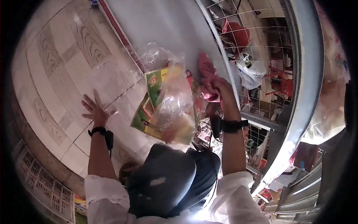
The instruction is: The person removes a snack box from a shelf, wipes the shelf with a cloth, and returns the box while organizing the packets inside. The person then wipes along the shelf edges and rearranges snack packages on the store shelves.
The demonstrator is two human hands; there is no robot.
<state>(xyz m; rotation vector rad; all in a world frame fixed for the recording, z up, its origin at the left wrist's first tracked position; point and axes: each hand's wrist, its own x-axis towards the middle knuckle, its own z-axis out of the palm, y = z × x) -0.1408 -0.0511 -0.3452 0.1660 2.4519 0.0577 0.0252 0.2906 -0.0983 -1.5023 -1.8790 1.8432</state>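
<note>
A crumpled pink cloth (209, 74) is gripped in my right hand (223, 89) and lies against the grey shelf surface (167, 30) near its wire-grid edge. My left hand (96, 110) is over the tiled floor with its fingers spread, holding nothing. Between the two hands are green and yellow printed packages (154, 87), partly covered by clear plastic wrapping (171, 100). My right fingers are partly hidden by the cloth and the back of the hand.
On the right, a wire-grid rack (257, 48) has a white plastic bag (250, 72) and a red round object (238, 34) behind it. A curved metal edge (317, 74) runs beside it. A white plastic crate (44, 183) stands at lower left on the tiled floor (56, 82).
</note>
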